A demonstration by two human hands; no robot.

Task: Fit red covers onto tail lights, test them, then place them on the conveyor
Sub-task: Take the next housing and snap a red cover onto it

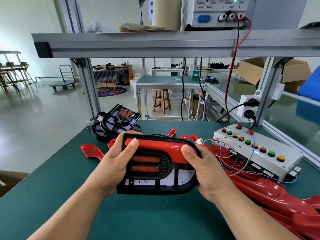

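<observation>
I hold a black tail light (152,177) above the green table, one hand on each side. My left hand (116,161) grips its left edge, thumb pressed on the red cover (159,144) that sits along the light's top. My right hand (206,172) grips the right edge, its thumb on the cover's curved right end. Small red LEDs glow along the light's white lower strip. Two orange lenses sit in its black centre.
A stack of bare tail lights (116,122) lies behind. Loose red covers (270,194) are heaped at the right, one more red cover (90,150) at the left. A white test box (258,149) with coloured buttons and wires stands right. A power supply (218,13) sits on the shelf.
</observation>
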